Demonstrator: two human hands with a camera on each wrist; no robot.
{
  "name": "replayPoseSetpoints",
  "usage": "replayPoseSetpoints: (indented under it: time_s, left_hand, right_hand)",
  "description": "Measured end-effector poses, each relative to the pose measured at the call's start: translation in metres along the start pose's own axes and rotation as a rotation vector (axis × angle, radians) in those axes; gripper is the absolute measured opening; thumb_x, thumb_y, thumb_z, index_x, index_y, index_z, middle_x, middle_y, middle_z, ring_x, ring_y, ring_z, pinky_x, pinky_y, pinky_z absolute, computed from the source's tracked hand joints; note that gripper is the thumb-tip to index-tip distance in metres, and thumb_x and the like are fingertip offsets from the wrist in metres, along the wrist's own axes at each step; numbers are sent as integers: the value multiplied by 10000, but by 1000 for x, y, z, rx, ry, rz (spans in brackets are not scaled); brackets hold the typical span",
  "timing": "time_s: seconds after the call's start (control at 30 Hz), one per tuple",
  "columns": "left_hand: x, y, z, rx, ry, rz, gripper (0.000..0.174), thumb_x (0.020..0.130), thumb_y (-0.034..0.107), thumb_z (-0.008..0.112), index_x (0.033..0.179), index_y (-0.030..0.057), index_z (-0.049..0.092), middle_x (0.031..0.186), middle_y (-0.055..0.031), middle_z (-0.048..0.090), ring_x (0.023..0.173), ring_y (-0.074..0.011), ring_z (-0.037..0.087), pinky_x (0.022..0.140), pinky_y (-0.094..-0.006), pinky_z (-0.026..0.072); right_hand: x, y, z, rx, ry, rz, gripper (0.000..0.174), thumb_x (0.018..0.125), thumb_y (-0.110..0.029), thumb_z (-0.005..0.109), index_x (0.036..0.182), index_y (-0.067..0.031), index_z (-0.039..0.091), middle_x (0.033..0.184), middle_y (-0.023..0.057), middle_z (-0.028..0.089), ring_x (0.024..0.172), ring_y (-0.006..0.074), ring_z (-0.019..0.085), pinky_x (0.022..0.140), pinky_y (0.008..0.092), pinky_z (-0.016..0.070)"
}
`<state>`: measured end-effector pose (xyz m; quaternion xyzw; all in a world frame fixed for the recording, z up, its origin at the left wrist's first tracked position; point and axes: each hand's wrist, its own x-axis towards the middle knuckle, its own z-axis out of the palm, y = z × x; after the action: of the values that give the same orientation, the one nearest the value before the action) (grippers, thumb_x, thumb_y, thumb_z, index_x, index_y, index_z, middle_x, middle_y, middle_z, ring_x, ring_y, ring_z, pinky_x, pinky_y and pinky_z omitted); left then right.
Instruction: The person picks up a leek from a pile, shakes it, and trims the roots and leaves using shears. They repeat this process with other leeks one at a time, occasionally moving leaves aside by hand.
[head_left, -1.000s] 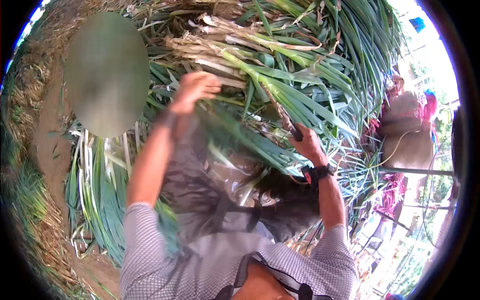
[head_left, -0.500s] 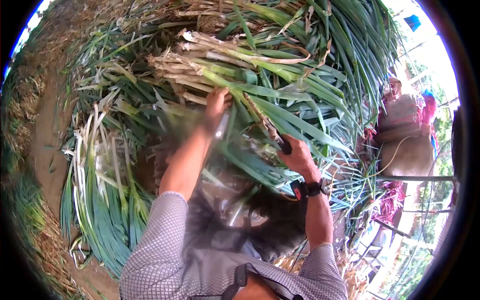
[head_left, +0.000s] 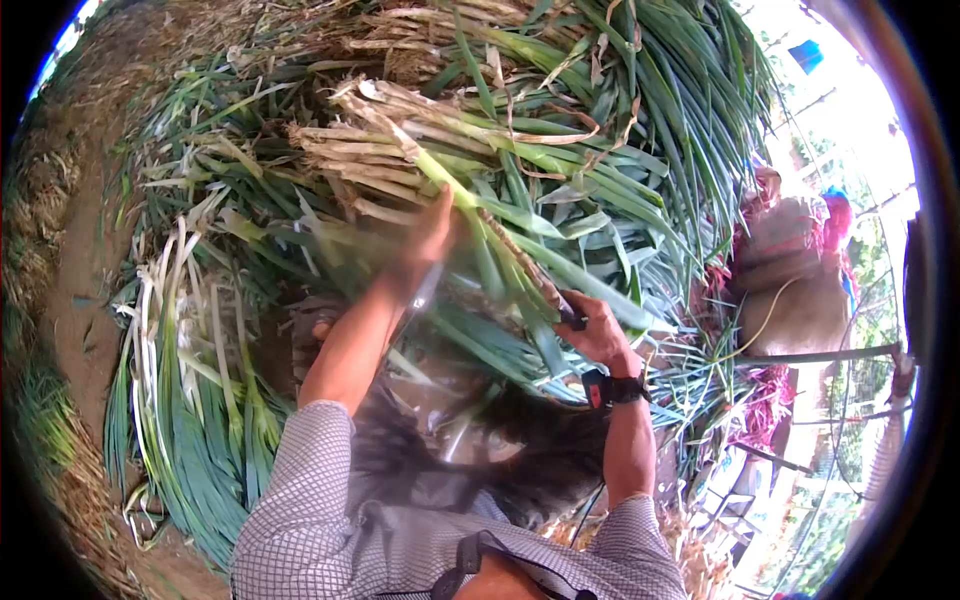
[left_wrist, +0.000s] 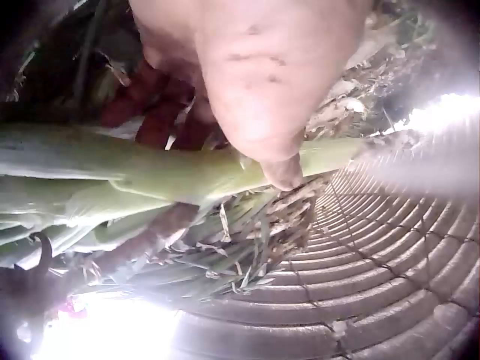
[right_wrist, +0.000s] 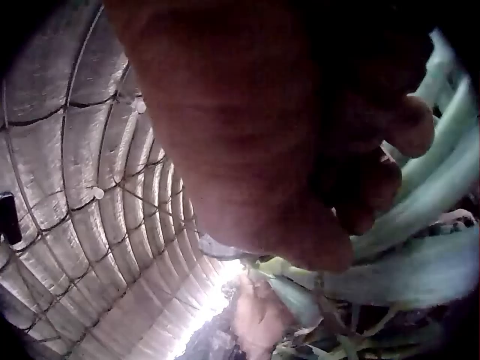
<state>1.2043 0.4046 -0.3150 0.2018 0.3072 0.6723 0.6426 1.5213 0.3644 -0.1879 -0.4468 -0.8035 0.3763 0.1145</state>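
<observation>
In the head view my left hand (head_left: 432, 238) is at a thick green leek stalk (head_left: 447, 180) at the front of the pile. The left wrist view shows its thumb over the pale green stalk (left_wrist: 180, 176) and its fingers behind it, gripping it. My right hand (head_left: 602, 332) holds the dark handle (head_left: 572, 318) of a knife. The knife's long, narrow brown blade (head_left: 515, 255) points up and left along the leaves, close to the left hand. In the right wrist view my right hand (right_wrist: 247, 142) is dark, its fingers curled beside broad leaves (right_wrist: 420, 262); the handle is hidden there.
A large leek pile (head_left: 660, 100) lies ahead, with roots (head_left: 330, 150) toward the left. More leeks (head_left: 200, 400) lie on the ground at left, beside bare soil (head_left: 85, 330). Sacks (head_left: 790, 310) stand at right. Ribbed roofing (right_wrist: 82, 187) curves overhead.
My left hand has come from the raised position over the leeks, moved right and down, and now grips a stalk. My right hand with the knife has shifted a little left and down.
</observation>
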Motion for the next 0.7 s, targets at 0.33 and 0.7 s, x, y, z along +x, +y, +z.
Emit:
replayPoseSetpoints:
  time_s: [0.33,0.7]
  left_hand:
    - [-22,-20,-7,129,58,-125,740,952,742,518,1311,96,543,1129,-122,695,949,-244,692,814,-432,562]
    - [-16,-34,-17,-10,-22,-2,557,1035,502,560,1430,117,487,1318,-123,590,1180,-294,601,979,-507,498]
  right_hand:
    - [-17,14,10,-210,-15,55,473,775,-148,732,1244,-97,695,982,223,725,887,382,712,791,440,551]
    - [13,3,36,-242,56,-10,511,782,-164,773,1268,-48,664,962,242,709,890,403,698,796,446,545]
